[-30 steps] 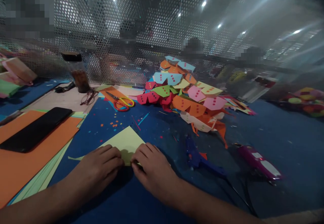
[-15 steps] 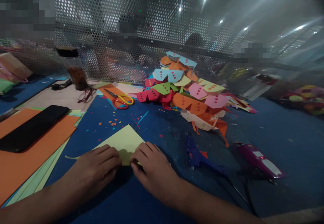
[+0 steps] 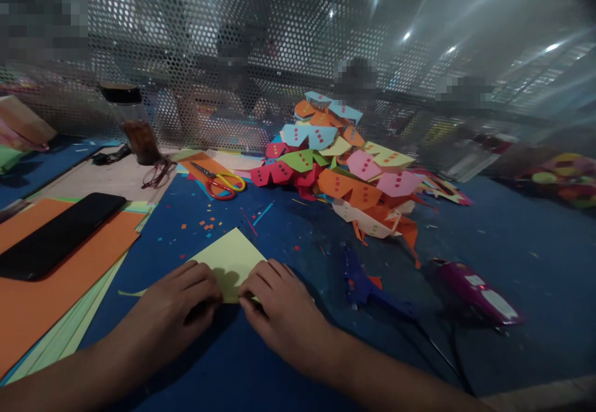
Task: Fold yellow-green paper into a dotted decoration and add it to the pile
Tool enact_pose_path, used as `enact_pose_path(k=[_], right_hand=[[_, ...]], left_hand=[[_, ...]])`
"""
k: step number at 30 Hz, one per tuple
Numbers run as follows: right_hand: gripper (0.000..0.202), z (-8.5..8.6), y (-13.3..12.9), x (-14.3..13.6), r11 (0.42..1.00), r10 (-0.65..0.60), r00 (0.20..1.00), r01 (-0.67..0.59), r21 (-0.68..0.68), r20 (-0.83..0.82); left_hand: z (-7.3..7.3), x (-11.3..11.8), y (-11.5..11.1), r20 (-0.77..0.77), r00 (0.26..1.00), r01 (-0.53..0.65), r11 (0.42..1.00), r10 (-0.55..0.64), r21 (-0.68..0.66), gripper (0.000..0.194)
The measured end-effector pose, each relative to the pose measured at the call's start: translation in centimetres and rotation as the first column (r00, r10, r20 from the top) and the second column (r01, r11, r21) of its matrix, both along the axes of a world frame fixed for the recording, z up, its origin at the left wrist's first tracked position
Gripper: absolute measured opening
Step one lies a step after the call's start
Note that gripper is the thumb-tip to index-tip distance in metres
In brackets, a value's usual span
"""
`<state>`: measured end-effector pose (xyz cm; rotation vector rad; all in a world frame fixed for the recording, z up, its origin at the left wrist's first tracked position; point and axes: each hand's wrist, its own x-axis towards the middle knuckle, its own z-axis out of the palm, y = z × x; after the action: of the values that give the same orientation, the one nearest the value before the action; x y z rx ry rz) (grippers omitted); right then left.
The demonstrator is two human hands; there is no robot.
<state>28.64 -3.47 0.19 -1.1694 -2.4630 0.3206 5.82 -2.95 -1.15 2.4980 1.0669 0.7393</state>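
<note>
A pale yellow paper (image 3: 235, 257) lies on the blue table with one corner pointing away from me and a straight edge nearest me. My left hand (image 3: 186, 297) has its curled fingers on the left part of that edge. At the right part, my right hand (image 3: 274, 303) pinches the edge between thumb and fingers. A short gap separates the hands, and their shadows fall on the paper. A thin yellow strip (image 3: 131, 293) sticks out left of my left hand.
Scissors (image 3: 222, 183), glasses (image 3: 158, 173) and a jar (image 3: 138, 133) stand or lie behind. Folded paper pieces (image 3: 344, 176) are heaped centre-right. A blue glue gun (image 3: 372, 291) and purple device (image 3: 477, 291) lie right; a phone (image 3: 60, 232) rests on orange paper (image 3: 41, 306) left.
My left hand has shifted slightly, its knuckles a little higher and a gap showing under its fingers. The paper and my right hand are almost unchanged.
</note>
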Motion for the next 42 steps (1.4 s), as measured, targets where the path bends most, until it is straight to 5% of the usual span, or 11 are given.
enact_pose_path(k=[42], right_hand=[[0.006,0.3,0.1,0.0,1.000,0.004,1.000,-0.004,-0.021,-0.021]], left_hand=[[0.5,-1.6,0.2,-0.054,0.998,-0.036,0.998,0.033,-0.049,0.018]])
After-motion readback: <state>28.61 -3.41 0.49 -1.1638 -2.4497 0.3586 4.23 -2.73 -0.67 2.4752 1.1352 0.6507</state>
